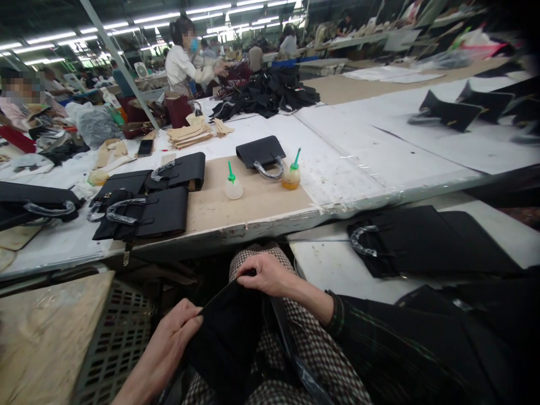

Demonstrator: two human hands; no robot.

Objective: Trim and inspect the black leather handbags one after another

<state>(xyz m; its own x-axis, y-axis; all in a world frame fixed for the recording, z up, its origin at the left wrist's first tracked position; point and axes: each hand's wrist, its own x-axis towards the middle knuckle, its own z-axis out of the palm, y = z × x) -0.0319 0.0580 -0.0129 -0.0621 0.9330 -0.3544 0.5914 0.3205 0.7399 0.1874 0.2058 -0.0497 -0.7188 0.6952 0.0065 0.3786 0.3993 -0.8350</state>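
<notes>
A black handbag [230,337] lies across the lap, its upper edge stretched between both hands. My left hand [179,326] pinches the near-left end of that edge between thumb and fingers. At the far end, my right hand [265,274] pinches the same edge, thumb against the forefinger. A dark strap or handle, partly in clear plastic wrap [310,377], runs down the right side of the lap. The lower part of the bag is in shadow and hard to make out.
On the table [270,216] are black handbags [162,211], a clear bottle [233,188] and an amber glue bottle [291,177], both green-tipped. A bag [434,239] lies on a side surface at right. A plastic crate [122,326] stands left. A masked co-worker [181,62] stands beyond.
</notes>
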